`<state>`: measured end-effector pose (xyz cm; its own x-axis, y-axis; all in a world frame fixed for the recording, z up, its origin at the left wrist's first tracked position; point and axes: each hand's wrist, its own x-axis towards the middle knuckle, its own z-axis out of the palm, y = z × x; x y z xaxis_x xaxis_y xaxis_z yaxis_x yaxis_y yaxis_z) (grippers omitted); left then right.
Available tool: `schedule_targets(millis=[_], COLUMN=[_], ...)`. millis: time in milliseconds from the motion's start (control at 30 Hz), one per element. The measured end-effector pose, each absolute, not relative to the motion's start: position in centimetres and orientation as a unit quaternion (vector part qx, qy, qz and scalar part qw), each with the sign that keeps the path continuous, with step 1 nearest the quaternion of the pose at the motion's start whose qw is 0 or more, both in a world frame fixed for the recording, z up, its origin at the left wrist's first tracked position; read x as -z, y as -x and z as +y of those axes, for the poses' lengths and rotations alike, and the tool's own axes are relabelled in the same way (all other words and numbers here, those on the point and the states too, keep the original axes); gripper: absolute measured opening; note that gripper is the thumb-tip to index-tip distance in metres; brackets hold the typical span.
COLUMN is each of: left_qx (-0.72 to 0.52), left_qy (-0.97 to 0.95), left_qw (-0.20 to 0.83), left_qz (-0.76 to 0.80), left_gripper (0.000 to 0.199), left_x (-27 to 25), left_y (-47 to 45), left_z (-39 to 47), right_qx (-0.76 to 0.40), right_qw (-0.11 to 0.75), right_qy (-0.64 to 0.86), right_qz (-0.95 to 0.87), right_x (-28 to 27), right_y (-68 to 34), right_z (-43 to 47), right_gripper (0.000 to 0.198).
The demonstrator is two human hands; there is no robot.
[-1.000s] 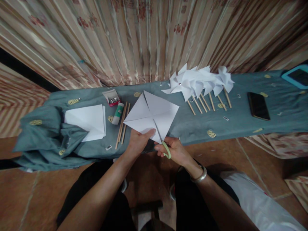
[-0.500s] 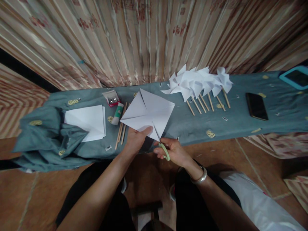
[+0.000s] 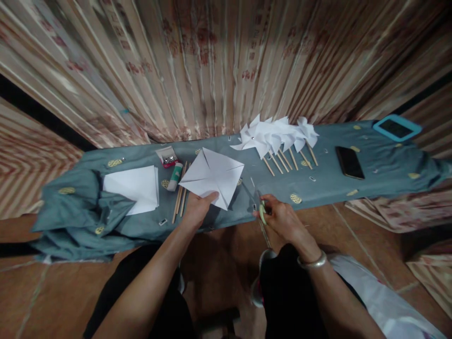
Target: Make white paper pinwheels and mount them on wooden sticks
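My left hand (image 3: 198, 207) pinches the near edge of a white paper square (image 3: 221, 176), thumb on top. Slits run from the square's corners toward its middle. To the right, my right hand (image 3: 278, 214) grips green-handled scissors (image 3: 262, 212), their blades pointing away from me over the cloth and apart from the paper. Beyond the scissors lie several finished paper pinwheels (image 3: 271, 134) on wooden sticks. Left of the paper square are loose wooden sticks (image 3: 178, 200), a green and white glue stick (image 3: 175, 176) and a small open box of metal pins (image 3: 168, 159).
A stack of white paper (image 3: 136, 188) lies at the left, partly under bunched cloth. The narrow table has a green cloth (image 3: 226, 219). A black phone (image 3: 349, 162) and a blue-framed device (image 3: 397, 127) lie at the right. A pleated curtain (image 3: 212, 70) hangs behind the table.
The scissors in my right hand have moved off the paper, to the right. My left hand still holds the square, whose near corner now shows free of the blades. The view has shifted a little.
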<state>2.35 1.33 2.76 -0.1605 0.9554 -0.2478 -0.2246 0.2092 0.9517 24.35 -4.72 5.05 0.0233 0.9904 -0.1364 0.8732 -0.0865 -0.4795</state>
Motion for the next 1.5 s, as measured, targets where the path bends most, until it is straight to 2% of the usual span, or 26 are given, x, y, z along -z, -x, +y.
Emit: schedule_targets(millis=[133, 233, 500, 767, 1000, 1167, 1267, 1400, 1500], left_qx=[-0.483, -0.468, -0.442, -0.415, -0.366, -0.364, -0.394, -0.431, -0.401], left_qy=[-0.346, -0.361, -0.387, -0.404, -0.493, -0.536, -0.578, -0.630, -0.629], left_qw=[0.597, 0.604, 0.621, 0.646, 0.587, 0.533, 0.435, 0.226, 0.153], left_qz=[0.539, 0.535, 0.519, 0.497, 0.528, 0.545, 0.566, 0.605, 0.648], left_gripper=[0.038, 0.032, 0.030, 0.047, 0.020, 0.012, 0.015, 0.031, 0.047], left_x=[-2.0, -1.6, -2.0, -2.2, -1.9, -2.5, -2.5, -2.1, -1.5], left_y=[-3.3, -3.9, -4.1, -1.7, 2.1, 4.4, 6.2, 8.8, 10.0], left_z=[0.9, 0.8, 0.8, 0.3, -1.0, -1.3, -0.4, 1.7, 3.2], right_qx=[-0.062, 0.007, 0.024, 0.006, 0.000, -0.036, -0.044, -0.026, -0.002], right_qw=[-0.006, -0.058, -0.052, -0.008, -0.008, -0.017, -0.016, -0.007, 0.008], right_qy=[0.754, 0.762, 0.762, 0.777, 0.777, 0.788, 0.782, 0.778, 0.778], right_qz=[-0.654, -0.645, -0.644, -0.630, -0.630, -0.615, -0.622, -0.627, -0.628], right_x=[-5.5, -5.5, -5.6, -4.5, -3.9, -3.7, -3.7, -4.1, -4.9], right_y=[-26.1, -27.2, -27.7, -27.7, -26.7, -26.7, -26.7, -26.1, -25.5], right_z=[-4.4, -4.0, -1.5, 0.6, 1.4, 2.2, 2.3, 1.9, 1.7], right_gripper=[0.030, 0.030, 0.029, 0.032, 0.031, 0.031, 0.029, 0.032, 0.034])
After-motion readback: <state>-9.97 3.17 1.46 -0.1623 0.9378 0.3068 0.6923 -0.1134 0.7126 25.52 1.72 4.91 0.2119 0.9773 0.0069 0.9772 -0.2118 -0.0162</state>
